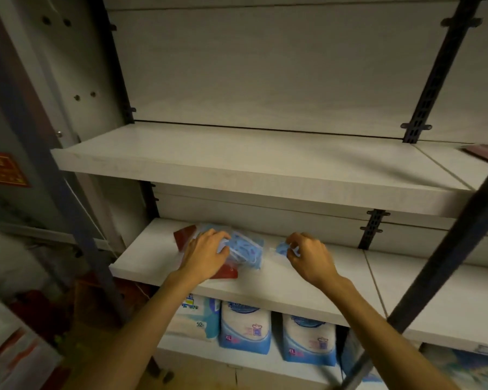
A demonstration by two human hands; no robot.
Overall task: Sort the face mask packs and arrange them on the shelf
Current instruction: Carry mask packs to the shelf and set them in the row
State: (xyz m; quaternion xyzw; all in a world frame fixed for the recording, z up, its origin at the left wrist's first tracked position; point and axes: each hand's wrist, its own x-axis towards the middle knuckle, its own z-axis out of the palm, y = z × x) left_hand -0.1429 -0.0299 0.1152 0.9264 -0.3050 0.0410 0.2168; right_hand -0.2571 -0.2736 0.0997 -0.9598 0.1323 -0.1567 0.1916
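Under left hand, clutched clear pack of blue masks; right hand pinches smaller blue pack apart, likely sorting.

A clear pack of blue face masks lies flat on the white middle shelf, toward its left end, overlapping dark red packs that stick out at its 10 o'clock and 7 o'clock sides. The left hand grips its left edge. At the pack's 3 o'clock, just apart from it, a smaller blue mask pack is pinched by the right hand.
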